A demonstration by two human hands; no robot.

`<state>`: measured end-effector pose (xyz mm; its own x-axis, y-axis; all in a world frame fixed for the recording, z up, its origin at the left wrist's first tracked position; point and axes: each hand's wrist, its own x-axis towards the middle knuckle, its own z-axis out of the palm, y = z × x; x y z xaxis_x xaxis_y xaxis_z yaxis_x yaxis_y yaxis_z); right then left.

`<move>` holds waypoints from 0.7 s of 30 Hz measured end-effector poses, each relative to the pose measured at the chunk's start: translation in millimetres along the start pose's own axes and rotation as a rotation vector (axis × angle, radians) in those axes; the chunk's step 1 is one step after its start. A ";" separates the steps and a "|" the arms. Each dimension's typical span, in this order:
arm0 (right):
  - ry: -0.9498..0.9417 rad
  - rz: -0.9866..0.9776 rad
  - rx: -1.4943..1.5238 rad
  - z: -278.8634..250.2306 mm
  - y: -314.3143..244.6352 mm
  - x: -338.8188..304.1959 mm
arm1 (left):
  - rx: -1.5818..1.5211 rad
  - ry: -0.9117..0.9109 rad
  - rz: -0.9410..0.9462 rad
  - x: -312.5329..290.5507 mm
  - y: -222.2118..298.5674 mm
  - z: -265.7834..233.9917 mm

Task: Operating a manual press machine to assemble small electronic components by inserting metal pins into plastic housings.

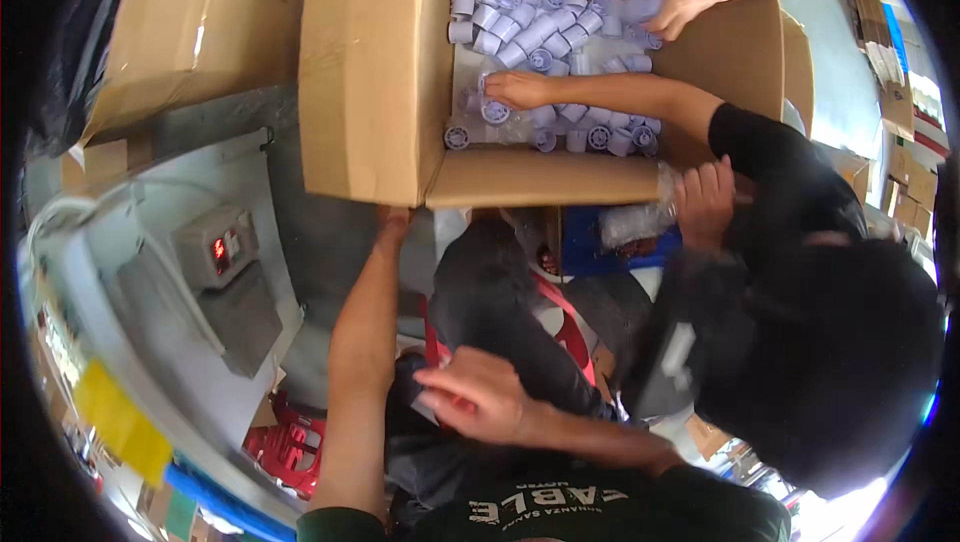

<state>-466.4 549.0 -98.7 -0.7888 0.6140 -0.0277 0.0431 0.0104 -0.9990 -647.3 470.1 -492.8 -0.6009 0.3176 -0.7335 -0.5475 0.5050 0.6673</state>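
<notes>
A large open cardboard box holds several white cylindrical plastic parts, some showing spoked round ends. My left hand reaches up to the box's near lower edge and touches it; its fingers are hidden there. Held in front of my body, my right hand is closed, its fingers curled in, slightly blurred. A dark thing shows by its fingertips, too unclear to name. Inside the box, a co-worker's hand is on the parts among clear plastic. At the far right corner, another person's hand holds a white part.
A co-worker in a black cap leans in close on my right, a second hand beside clear plastic wrap. Left stand a grey device with a red display, another carton and a red plastic stool.
</notes>
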 end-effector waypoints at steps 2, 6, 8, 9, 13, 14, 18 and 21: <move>-0.028 0.119 0.066 3.9 -7.6 16.2 | 0.039 0.023 0.075 49.4 -9.4 5.6; 0.049 0.263 0.099 -6.1 -2.4 42.4 | 0.089 0.037 0.221 67.5 -94.2 -25.3; 0.092 0.361 0.063 -13.7 4.6 41.6 | 0.092 -0.004 0.279 53.3 -143.0 -30.7; 0.105 0.377 0.046 -14.2 5.7 44.7 | 0.102 -0.009 0.312 41.3 -167.6 -45.9; 0.158 0.402 0.106 -9.2 2.9 50.9 | 0.192 -0.012 0.476 55.3 -206.1 -75.8; 0.149 0.399 0.067 -7.8 4.9 48.4 | 0.200 -0.021 0.511 40.1 -224.7 -73.1; 0.170 0.391 0.006 -7.9 2.3 48.9 | 0.261 0.010 0.684 79.1 -238.5 -22.3; 0.073 0.392 0.045 6.1 -15.5 46.6 | 0.362 0.133 0.863 93.2 -216.3 -35.9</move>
<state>-507.5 572.7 -84.7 -0.6722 0.6188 -0.4065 0.3042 -0.2697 -0.9136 -605.8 361.7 -700.8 -0.7878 0.6152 0.0302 0.3180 0.3643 0.8753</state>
